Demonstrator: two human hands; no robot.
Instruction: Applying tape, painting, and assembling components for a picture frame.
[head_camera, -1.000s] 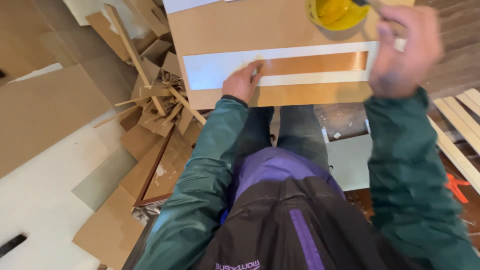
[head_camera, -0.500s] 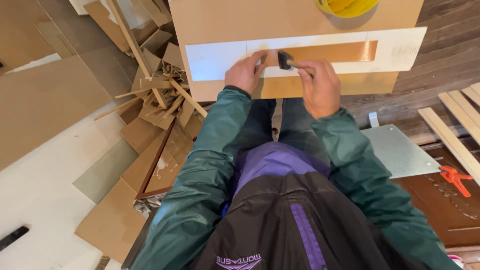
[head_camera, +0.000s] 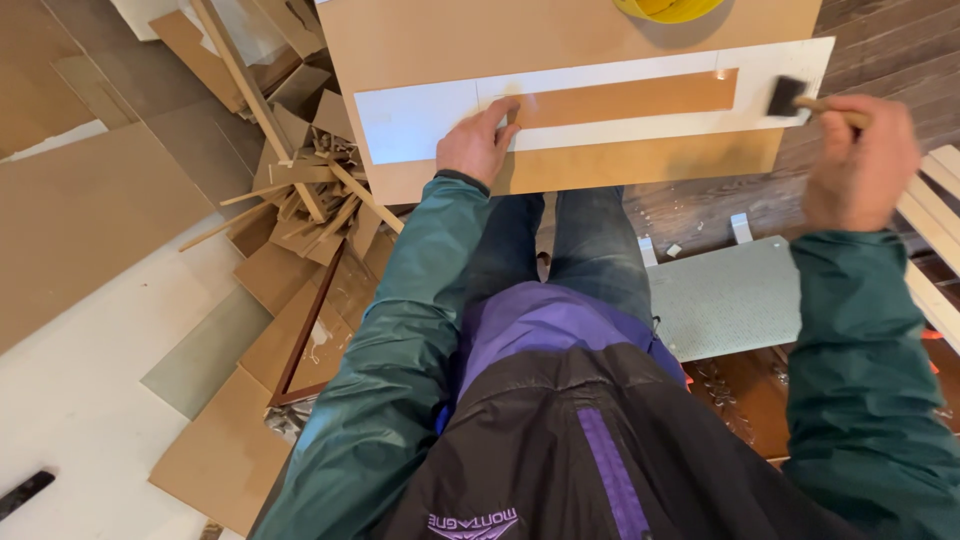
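Right hand (head_camera: 858, 160) had swung from the strip's left end out past the white board's (head_camera: 420, 125) right edge, fingers closed round the foam brush (head_camera: 790, 95); a full pass along the brown strip (head_camera: 625, 98) looked done. Left hand (head_camera: 478, 145) stayed flat, fingers spread, pinning the board near the worktop's (head_camera: 450, 40) front edge. Open room lay rightward.

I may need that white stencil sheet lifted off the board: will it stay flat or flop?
Probably floppy: the white stencil sheet looks thin, and its long cut-out leaves narrow borders. It seems light and apt to shift, since the left hand presses it to the brown board. Those borders might crease or tear.
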